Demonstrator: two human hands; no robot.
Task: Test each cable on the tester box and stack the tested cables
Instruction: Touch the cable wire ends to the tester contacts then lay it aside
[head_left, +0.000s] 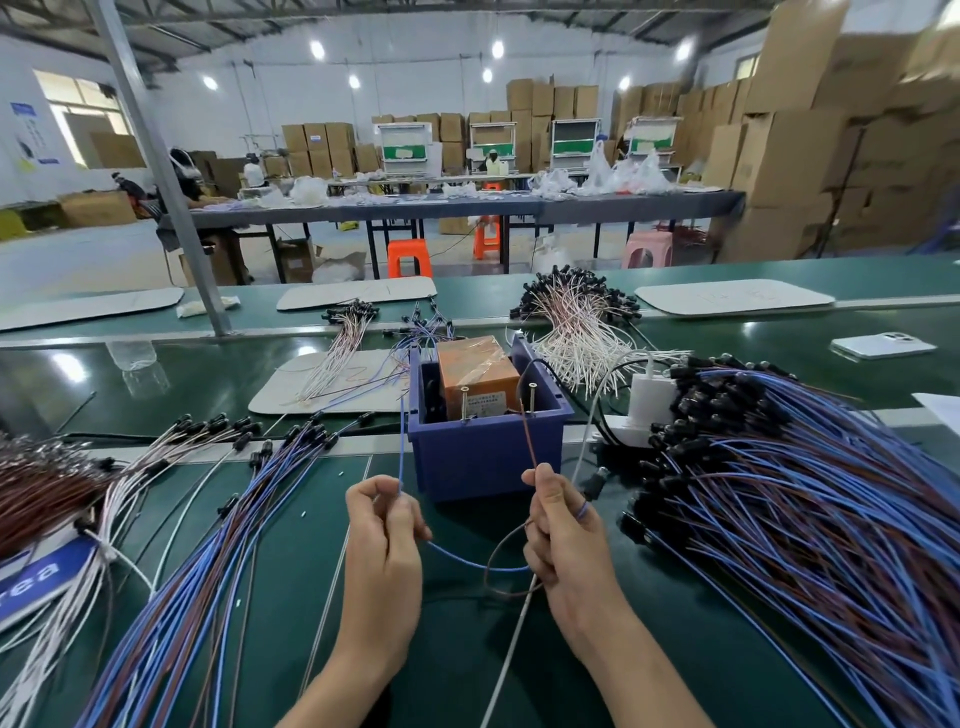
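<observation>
Cable (467, 564) sags from my left grip (387, 525), which pinches its blue end upright, to my right grip (563, 525), which also pinches a brown wire (530, 441) rising before the box (488, 462).

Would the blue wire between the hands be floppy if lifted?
Probably floppy: the blue wire sags in a loop between left hand and right hand. Likely light, being thin. Its short end above the left hand stands upright: some stiffness.
</observation>
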